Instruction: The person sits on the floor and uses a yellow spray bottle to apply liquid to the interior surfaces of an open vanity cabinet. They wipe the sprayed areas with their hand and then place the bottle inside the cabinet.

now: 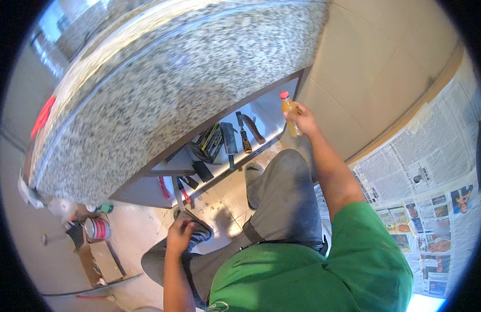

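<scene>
My right hand [301, 118] is closed round a small clear bottle [289, 106] with a red cap and orange-yellow liquid. It holds the bottle nearly upright by the right end of a low open cabinet shelf [274, 112]. My left hand [179, 236] hangs over my left leg with loosely bent fingers, nothing visible in it. On the shelf are a flat-bladed tool [229, 139] with a green handle, a tool with a black and yellow handle [245, 143], a curved brown piece [253, 129] and a black and yellow box [212, 144].
A speckled granite countertop [162, 99] overhangs the cabinet. Further left on the shelf lie a black block [202, 170] and a red-handled tool [184, 191]. On the left floor are a tin [97, 229] and a cardboard box [106, 260]. Newspaper sheets [422, 171] cover a surface at right.
</scene>
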